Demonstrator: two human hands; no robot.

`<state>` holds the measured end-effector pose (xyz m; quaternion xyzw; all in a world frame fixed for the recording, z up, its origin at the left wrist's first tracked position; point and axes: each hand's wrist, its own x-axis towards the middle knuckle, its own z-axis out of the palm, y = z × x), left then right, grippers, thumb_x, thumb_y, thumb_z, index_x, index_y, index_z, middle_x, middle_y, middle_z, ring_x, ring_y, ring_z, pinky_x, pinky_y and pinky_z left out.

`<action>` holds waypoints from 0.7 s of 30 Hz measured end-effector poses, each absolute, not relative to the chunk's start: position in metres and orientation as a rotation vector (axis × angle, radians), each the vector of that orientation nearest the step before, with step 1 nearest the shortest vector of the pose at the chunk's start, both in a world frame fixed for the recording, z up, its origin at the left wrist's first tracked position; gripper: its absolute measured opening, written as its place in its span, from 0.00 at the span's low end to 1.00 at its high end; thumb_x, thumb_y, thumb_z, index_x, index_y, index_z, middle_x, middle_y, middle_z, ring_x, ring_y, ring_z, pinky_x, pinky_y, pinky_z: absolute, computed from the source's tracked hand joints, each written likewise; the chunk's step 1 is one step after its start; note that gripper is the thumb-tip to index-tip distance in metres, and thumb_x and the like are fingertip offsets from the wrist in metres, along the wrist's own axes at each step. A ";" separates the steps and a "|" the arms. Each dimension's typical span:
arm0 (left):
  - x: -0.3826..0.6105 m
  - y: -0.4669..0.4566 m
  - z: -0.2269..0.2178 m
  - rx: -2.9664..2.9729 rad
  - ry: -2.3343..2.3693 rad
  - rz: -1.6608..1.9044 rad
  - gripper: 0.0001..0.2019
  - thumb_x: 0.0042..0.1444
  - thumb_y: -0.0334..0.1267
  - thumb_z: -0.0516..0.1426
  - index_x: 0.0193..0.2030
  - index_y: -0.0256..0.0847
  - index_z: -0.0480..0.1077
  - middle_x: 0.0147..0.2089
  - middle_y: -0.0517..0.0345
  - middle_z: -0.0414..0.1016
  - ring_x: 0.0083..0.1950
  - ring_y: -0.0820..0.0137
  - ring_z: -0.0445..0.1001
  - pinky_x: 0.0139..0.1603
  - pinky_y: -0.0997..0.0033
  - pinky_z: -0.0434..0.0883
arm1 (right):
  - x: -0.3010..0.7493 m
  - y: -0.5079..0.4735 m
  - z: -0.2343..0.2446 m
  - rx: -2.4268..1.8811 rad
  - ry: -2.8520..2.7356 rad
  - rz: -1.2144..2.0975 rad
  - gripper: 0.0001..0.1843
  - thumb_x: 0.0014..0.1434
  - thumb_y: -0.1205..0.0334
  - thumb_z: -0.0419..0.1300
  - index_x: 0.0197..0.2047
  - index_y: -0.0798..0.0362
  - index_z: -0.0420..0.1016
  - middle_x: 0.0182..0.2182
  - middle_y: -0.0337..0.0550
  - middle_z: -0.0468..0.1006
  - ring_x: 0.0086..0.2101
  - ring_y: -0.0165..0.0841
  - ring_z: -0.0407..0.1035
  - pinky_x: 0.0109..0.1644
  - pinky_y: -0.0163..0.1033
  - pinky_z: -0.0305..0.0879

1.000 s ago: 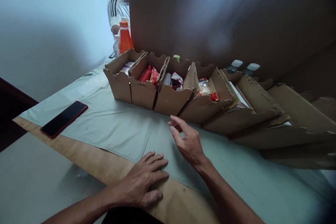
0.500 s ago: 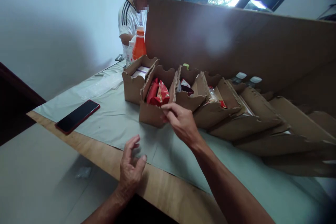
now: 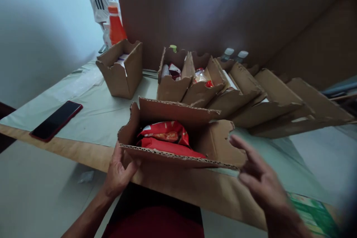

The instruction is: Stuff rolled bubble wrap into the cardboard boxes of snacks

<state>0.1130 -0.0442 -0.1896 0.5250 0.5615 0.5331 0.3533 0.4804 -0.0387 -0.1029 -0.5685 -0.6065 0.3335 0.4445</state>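
Observation:
An open-topped cardboard box (image 3: 173,111) lies crosswise in front of me at the table's near edge. Inside are shiny red packets (image 3: 167,139), leaning toward its left half. My left hand (image 3: 118,174) grips the box's left end, thumb on the near side and fingers partly hidden behind the corner. By the right end is my right hand (image 3: 259,178), slightly blurred, with index finger and thumb spread apart around the corner; whether it touches the cardboard I cannot tell.
Another cardboard box (image 3: 118,81) stands behind to the left, near an orange bottle (image 3: 115,26). Several similar boxes (image 3: 173,89) line the back right before a tall cardboard panel (image 3: 195,15). A phone (image 3: 55,121) lies left. A person (image 3: 102,0) is beyond.
The box with red packets has come out of the row toward me and turned crosswise. My left hand has taken its left end; my right hand has moved right and opened. The view has shifted.

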 end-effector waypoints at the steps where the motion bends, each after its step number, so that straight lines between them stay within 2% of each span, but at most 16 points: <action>1: 0.115 -0.046 -0.192 1.345 1.468 1.340 0.34 0.57 0.57 0.65 0.66 0.42 0.67 0.64 0.42 0.74 0.70 0.46 0.69 0.72 0.44 0.64 | 0.476 -0.045 -0.111 -1.424 -1.573 0.850 0.42 0.51 0.35 0.71 0.65 0.47 0.74 0.57 0.57 0.81 0.55 0.52 0.77 0.52 0.53 0.79; 4: 0.121 -0.046 -0.193 1.295 1.490 1.295 0.29 0.56 0.56 0.65 0.59 0.42 0.71 0.56 0.44 0.78 0.62 0.49 0.76 0.64 0.49 0.73 | 0.451 -0.048 -0.129 -1.515 -1.711 0.810 0.33 0.52 0.38 0.70 0.54 0.50 0.80 0.48 0.55 0.85 0.49 0.53 0.79 0.50 0.54 0.79; 7: 0.132 -0.026 -0.177 1.336 1.441 1.298 0.27 0.60 0.52 0.64 0.61 0.41 0.69 0.58 0.46 0.78 0.62 0.52 0.76 0.61 0.55 0.73 | 0.437 -0.031 -0.131 -1.564 -1.705 0.661 0.22 0.57 0.42 0.65 0.44 0.51 0.80 0.41 0.52 0.85 0.42 0.49 0.79 0.45 0.50 0.78; 10: 0.150 0.016 -0.155 1.477 1.326 1.281 0.27 0.61 0.48 0.61 0.64 0.42 0.67 0.61 0.47 0.76 0.63 0.55 0.73 0.63 0.56 0.71 | 0.445 -0.003 -0.128 -1.605 -1.590 0.555 0.21 0.57 0.39 0.63 0.36 0.51 0.76 0.31 0.48 0.83 0.31 0.43 0.76 0.34 0.44 0.73; 12: 0.162 0.047 -0.147 1.552 1.221 1.252 0.29 0.60 0.45 0.61 0.67 0.43 0.65 0.63 0.48 0.74 0.64 0.56 0.72 0.63 0.57 0.71 | 0.456 0.016 -0.130 -1.613 -1.496 0.519 0.23 0.55 0.38 0.64 0.36 0.51 0.75 0.30 0.48 0.82 0.30 0.42 0.75 0.33 0.44 0.71; 14: 0.174 0.072 -0.149 1.582 1.166 1.206 0.30 0.58 0.44 0.60 0.67 0.42 0.64 0.65 0.48 0.73 0.63 0.56 0.72 0.63 0.57 0.71 | 0.465 0.028 -0.139 -1.583 -1.414 0.517 0.23 0.54 0.41 0.64 0.41 0.52 0.75 0.35 0.50 0.84 0.32 0.42 0.77 0.37 0.45 0.73; 17: 0.186 0.088 -0.166 1.581 1.189 1.147 0.31 0.54 0.40 0.59 0.66 0.37 0.66 0.61 0.44 0.75 0.58 0.54 0.74 0.60 0.53 0.73 | 0.473 0.031 -0.159 -1.567 -1.389 0.594 0.25 0.56 0.44 0.61 0.49 0.53 0.75 0.42 0.52 0.85 0.36 0.41 0.78 0.41 0.45 0.75; 21: 0.189 0.082 -0.181 1.616 1.263 1.097 0.35 0.53 0.36 0.56 0.69 0.34 0.63 0.62 0.39 0.74 0.51 0.55 0.77 0.56 0.50 0.76 | 0.477 0.024 -0.182 -1.651 -1.430 0.633 0.23 0.56 0.45 0.60 0.47 0.54 0.77 0.41 0.51 0.86 0.40 0.44 0.79 0.45 0.48 0.75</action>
